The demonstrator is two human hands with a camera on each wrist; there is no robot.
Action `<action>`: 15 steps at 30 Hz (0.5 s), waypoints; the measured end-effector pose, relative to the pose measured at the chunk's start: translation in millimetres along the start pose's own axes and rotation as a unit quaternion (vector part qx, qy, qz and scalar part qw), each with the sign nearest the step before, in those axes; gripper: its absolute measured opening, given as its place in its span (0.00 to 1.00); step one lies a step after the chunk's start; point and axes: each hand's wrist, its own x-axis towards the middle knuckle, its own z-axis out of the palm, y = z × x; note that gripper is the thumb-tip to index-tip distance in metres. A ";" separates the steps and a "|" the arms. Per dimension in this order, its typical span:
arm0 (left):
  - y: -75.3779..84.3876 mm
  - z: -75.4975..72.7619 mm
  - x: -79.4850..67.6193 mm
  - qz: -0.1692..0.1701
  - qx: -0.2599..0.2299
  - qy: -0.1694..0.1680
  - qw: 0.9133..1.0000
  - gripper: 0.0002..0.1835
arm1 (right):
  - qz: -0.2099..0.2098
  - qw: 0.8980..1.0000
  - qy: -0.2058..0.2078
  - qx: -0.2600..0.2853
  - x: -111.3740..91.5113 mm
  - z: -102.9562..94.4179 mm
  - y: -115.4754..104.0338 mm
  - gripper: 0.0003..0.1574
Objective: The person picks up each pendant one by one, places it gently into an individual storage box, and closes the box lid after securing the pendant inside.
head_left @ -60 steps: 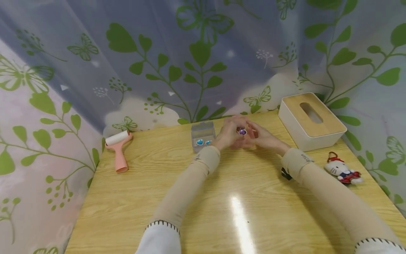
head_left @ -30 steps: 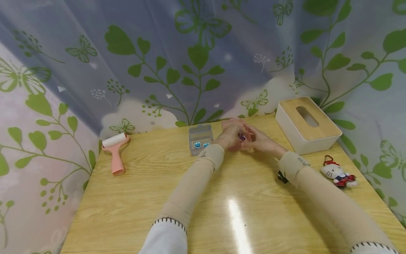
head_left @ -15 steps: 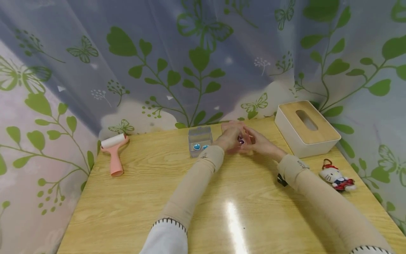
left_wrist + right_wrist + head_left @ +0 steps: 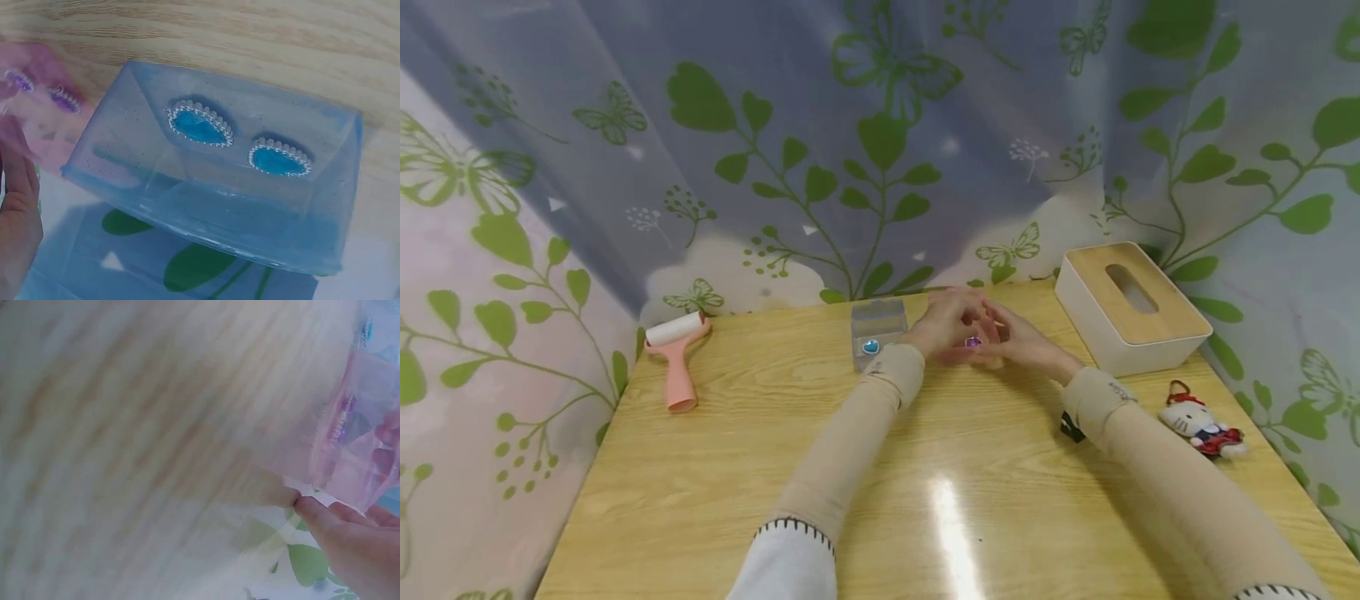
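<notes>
Both hands are at a translucent pink box near the back of the table. Curled fingers of my left hand hold its left side, and my right hand grips its right side between thumb and fingers. Two purple gem ornaments with silvery beaded rims lie inside; one shows between the hands in the head view. Left of this box stands a clear bluish box, its lid raised. Inside it are two blue drop-shaped gem ornaments. Several fingertips are hidden behind or through the pink plastic.
A pink-handled lint roller lies at the back left. At the right stand a white tissue box with a wooden top and, in front of it, a cat plush keychain. A patterned curtain hangs behind the table.
The purple ornament between the hands has turned and now shows lower, within the pink box. My left fingers have shifted slightly over the box; my right hand stays beside it.
</notes>
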 end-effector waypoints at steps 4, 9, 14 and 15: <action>-0.5 -10.6 -9.6 -0.026 -0.046 0.027 0.998 0.10 | 0.023 0.999 0.022 -0.024 -0.2 -6.0 -8.1 0.55; -3.1 -22.4 -24.3 -0.073 -0.157 0.079 0.982 0.19 | 0.056 0.994 0.074 -0.051 3.9 -15.9 -19.0 0.54; -1.8 -33.5 -34.7 -0.149 -0.257 0.133 0.945 0.27 | 0.069 0.994 0.085 -0.019 16.0 -19.6 -29.7 0.52; -1.1 -35.7 -36.2 -0.165 -0.279 0.139 0.936 0.29 | 0.073 0.994 0.085 -0.015 19.1 -19.7 -31.6 0.53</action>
